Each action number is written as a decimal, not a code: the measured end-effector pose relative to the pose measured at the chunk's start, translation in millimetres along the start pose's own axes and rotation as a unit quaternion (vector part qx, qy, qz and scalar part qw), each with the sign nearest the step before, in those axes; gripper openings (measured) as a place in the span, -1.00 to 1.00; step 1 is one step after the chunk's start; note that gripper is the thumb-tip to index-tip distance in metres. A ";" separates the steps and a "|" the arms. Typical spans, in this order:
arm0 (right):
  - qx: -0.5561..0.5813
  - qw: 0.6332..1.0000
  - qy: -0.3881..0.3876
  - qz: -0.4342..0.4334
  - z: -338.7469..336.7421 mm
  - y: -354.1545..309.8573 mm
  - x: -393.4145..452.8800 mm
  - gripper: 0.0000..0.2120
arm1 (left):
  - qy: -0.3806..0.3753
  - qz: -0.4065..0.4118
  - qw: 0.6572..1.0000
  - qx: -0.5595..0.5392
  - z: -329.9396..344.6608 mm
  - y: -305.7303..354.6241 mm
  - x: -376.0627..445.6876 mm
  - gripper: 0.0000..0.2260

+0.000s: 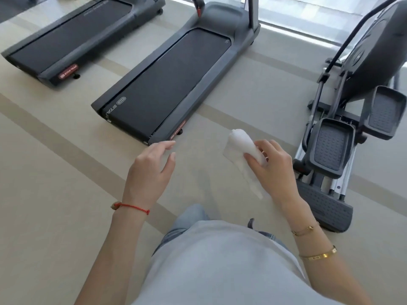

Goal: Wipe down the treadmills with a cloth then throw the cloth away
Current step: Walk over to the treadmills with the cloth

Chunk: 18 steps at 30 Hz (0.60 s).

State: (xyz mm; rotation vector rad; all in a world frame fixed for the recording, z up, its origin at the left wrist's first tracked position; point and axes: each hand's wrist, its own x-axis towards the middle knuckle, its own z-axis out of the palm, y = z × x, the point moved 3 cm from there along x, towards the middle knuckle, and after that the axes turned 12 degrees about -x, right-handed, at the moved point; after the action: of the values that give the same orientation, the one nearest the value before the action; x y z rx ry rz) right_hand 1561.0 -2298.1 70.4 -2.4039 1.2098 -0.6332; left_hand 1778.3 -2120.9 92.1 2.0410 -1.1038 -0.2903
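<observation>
— Looking down, what do we see in our hands?
— Our right hand (272,166) pinches a white cloth (244,154), thumb and fingers curled round it, one end rolled, the other trailing down. Our left hand (152,166) holds nothing, fingers loosely spread.
— And where are the treadmills?
— One treadmill (174,82) lies just ahead on the floor (55,183), a second (72,34) farther left. An elliptical (352,119) stands at our right.

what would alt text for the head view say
A person's right hand holds a crumpled white cloth while the empty left hand reaches forward. Two dark grey treadmills lie ahead on beige floor, a grey elliptical trainer at right.
</observation>
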 end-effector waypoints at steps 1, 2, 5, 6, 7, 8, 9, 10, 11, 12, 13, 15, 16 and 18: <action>0.004 1.000 -0.001 0.002 4.3 3.2 17.2 -0.84 | -0.002 -0.001 1.000 -0.002 4.8 -1.2 16.7 -0.74; 0.006 1.000 -0.004 0.002 9.4 6.6 33.7 -0.85 | -0.006 -0.002 1.000 -0.003 10.1 -3.0 33.3 -0.74; 0.015 1.000 -0.016 0.009 26.7 18.7 81.7 -0.86 | -0.016 -0.003 1.000 -0.004 27.0 -9.9 86.7 -0.73; 0.017 1.000 -0.019 0.013 32.6 22.8 98.2 -0.86 | -0.018 -0.003 1.000 -0.003 32.6 -12.6 105.7 -0.73; 0.019 0.999 -0.021 0.018 38.3 27.0 114.7 -0.86 | -0.019 -0.003 1.000 -0.004 38.2 -15.3 125.4 -0.73; 0.020 0.999 -0.021 0.022 43.4 30.8 132.3 -0.85 | -0.020 -0.003 1.000 -0.007 43.5 -17.3 146.1 -0.73; 0.019 0.999 -0.019 0.024 48.0 34.0 151.2 -0.85 | -0.021 -0.002 1.000 -0.010 48.4 -19.0 167.9 -0.74; 0.016 0.999 -0.016 0.024 52.4 36.7 172.1 -0.85 | -0.020 0.000 1.000 -0.013 53.0 -20.7 190.9 -0.74; 0.014 1.000 -0.013 0.023 57.2 39.1 194.5 -0.85 | -0.018 0.004 1.000 -0.016 56.8 -22.9 215.5 -0.75; 0.013 1.000 -0.013 0.024 62.0 41.1 217.1 -0.85 | -0.017 0.007 1.000 -0.017 59.9 -24.8 240.5 -0.75; 0.012 1.000 -0.012 0.023 66.2 42.8 240.8 -0.84 | -0.016 0.010 1.000 -0.018 62.4 -25.8 265.9 -0.75; 0.009 1.000 -0.005 0.022 72.8 45.1 290.0 -0.84 | -0.011 0.017 1.000 -0.015 65.2 -26.3 317.8 -0.74; 0.010 1.000 0.000 0.024 75.6 46.0 315.9 -0.85 | -0.007 0.021 1.000 -0.014 65.7 -26.3 344.0 -0.74; 0.008 1.000 0.010 0.021 81.6 46.7 365.9 -0.86 | 0.004 0.030 0.999 -0.010 65.8 -25.7 393.1 -0.74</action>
State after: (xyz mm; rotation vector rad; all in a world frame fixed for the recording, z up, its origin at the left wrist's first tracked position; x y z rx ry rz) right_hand 1768.9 -2613.4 60.4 -2.3580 1.2563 -0.6539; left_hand 1993.9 -2457.1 90.7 1.9854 -1.1518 -0.2618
